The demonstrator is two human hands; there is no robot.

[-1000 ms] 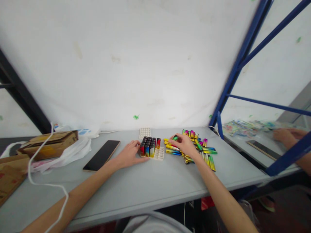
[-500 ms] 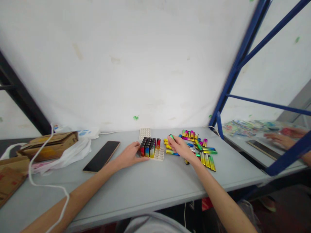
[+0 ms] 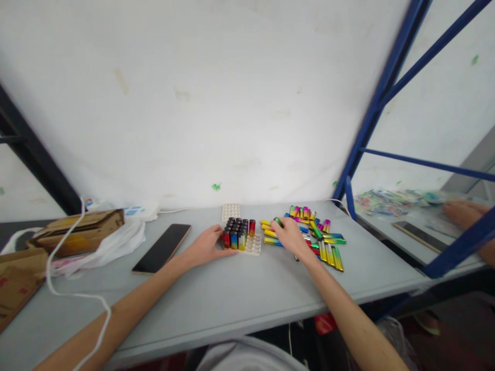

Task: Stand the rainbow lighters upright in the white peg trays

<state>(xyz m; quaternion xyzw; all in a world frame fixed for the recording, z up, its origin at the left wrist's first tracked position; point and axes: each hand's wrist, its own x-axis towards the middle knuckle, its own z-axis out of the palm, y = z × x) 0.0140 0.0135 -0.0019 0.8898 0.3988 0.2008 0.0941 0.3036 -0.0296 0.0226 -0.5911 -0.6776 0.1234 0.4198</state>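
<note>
Upright lighters with black tops and shiny coloured bodies fill the left part of a white holed tray; its right-hand holes show bare. My left hand grips the tray's left end, thumb along the front and fingers round the far side. Over the left part of a loose heap of metallic lighters, my right hand is closed on a green lighter. Most of that lighter is hidden by the fingers. Yellow, blue, green and pink lighters lie around this hand.
A second white holed tray lies by the wall. To the left are a dark phone, cardboard boxes, a plastic bag and a white cable. A blue frame stands right, with another person's blurred hand beyond.
My right hand has moved slightly right and down over the heap, with the green lighter still in its fingers. My left hand stays at the tray. The other person's hand has shifted.
</note>
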